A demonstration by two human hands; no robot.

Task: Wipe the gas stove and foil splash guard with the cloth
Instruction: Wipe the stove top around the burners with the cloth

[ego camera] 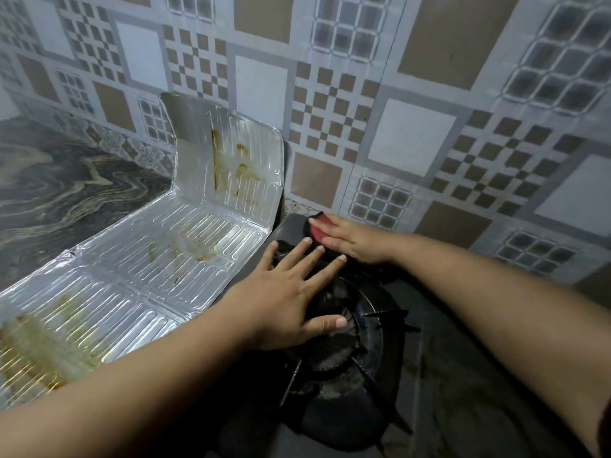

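Note:
A black gas stove [360, 352] with a round burner and pan supports fills the lower middle. My right hand [350, 239] presses a red and black cloth [315, 231] flat onto the stove's far corner, near the wall. My left hand [294, 299] lies flat on the stove top beside the burner, fingers spread, holding nothing. The silver foil splash guard [185, 239] stands folded along the stove's left side and back, with brown grease stains on its ribbed panels.
A tiled wall [396, 127] with brown and grey squares rises right behind the stove. A marbled grey countertop [66, 193] extends left of the foil guard. Dark counter surface [479, 375] lies to the right of the stove.

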